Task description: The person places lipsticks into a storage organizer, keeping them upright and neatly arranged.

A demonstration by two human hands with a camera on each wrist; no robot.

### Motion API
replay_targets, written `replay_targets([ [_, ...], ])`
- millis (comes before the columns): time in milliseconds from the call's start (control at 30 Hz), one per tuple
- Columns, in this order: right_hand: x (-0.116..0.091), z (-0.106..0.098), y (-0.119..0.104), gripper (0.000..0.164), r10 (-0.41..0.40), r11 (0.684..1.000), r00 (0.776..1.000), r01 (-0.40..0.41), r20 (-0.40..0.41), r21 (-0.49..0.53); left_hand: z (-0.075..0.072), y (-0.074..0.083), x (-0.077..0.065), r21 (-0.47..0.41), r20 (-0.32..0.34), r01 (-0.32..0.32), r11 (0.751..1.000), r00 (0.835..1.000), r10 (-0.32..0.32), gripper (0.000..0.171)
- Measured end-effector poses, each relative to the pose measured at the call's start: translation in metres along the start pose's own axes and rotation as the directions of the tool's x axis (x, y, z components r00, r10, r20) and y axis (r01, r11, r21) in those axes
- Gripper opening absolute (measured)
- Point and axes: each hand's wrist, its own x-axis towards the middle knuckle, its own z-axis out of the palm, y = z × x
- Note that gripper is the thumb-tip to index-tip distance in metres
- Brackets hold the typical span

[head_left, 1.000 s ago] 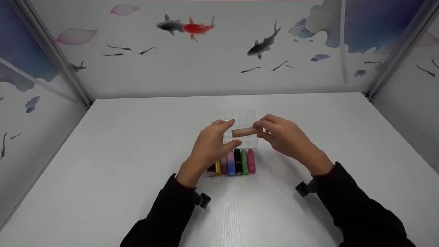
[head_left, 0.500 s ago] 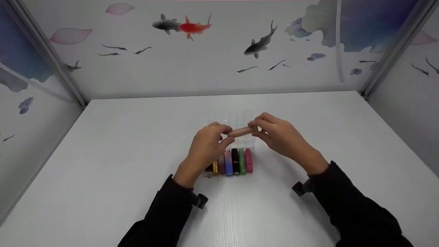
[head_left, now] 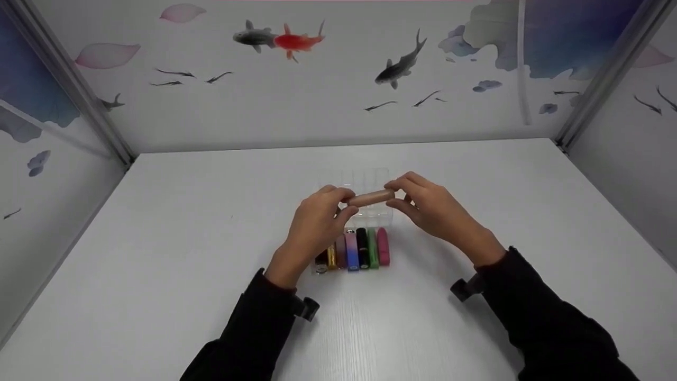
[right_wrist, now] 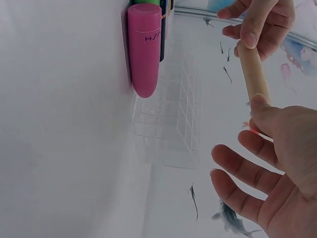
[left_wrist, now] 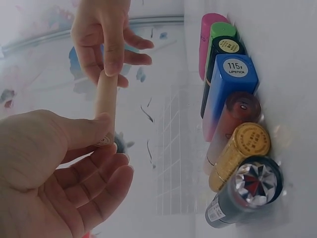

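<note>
A beige lipstick tube point(head_left: 372, 198) is held up in the air, its right end a little higher in the head view. My left hand point(head_left: 317, 219) pinches its left end between thumb and index finger, and my right hand point(head_left: 438, 211) pinches the other end. In the left wrist view the tube point(left_wrist: 106, 99) bears small print near the left thumb. Behind and below the hands lies a clear divided organizer point(head_left: 376, 216). Nearer stands a row of lipsticks: pink point(head_left: 383, 246), green point(head_left: 373, 248), black point(head_left: 362, 248), pink-and-blue point(head_left: 352, 251), brownish point(left_wrist: 233, 124), gold point(left_wrist: 242, 148) and a dark crystal-topped one point(left_wrist: 247, 186).
The lipsticks lie side by side on the white table point(head_left: 185, 254), close to the organizer's front. My left forearm passes beside the row's left end. Printed panels point(head_left: 317, 106) with fish wall the table at the back and sides.
My left hand, with thumb and fingers apart beside the tube a second ago, has come in and now pinches its left end. The tube has moved slightly left and tilted a little more.
</note>
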Motion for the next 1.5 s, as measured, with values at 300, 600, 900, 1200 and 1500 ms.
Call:
replay_targets([
  [300,-0.0016,0.0021,0.0012,0.028,0.020,0.998,0.999,-0.023,0.046,0.052,-0.0001,-0.0019,0.0006,0.005,0.022,0.002,1.000,1.000,-0.002,0.027],
  [600,-0.0012,0.0043,0.0020,0.028,0.037,0.998,0.997,-0.041,0.071,0.048,0.0014,-0.0031,0.0018,0.013,0.059,0.031,0.999,0.998,-0.032,0.026],
  [900,-0.0009,0.0060,0.0040,0.026,0.056,0.994,0.995,-0.063,0.081,0.087,0.0003,-0.0034,0.0006,0.019,0.064,0.024,1.000,0.998,-0.026,0.027],
  [1200,0.0009,0.0051,0.0057,0.026,0.107,0.972,0.989,-0.126,0.103,0.200,0.0004,-0.0039,0.0012,0.012,0.061,0.021,1.000,0.998,-0.022,0.032],
  [1500,0.0020,0.0058,0.0057,0.031,0.210,0.912,0.966,-0.250,0.153,0.325,0.0014,-0.0026,0.0025,0.005,0.089,0.027,1.000,0.996,-0.028,0.030],
])
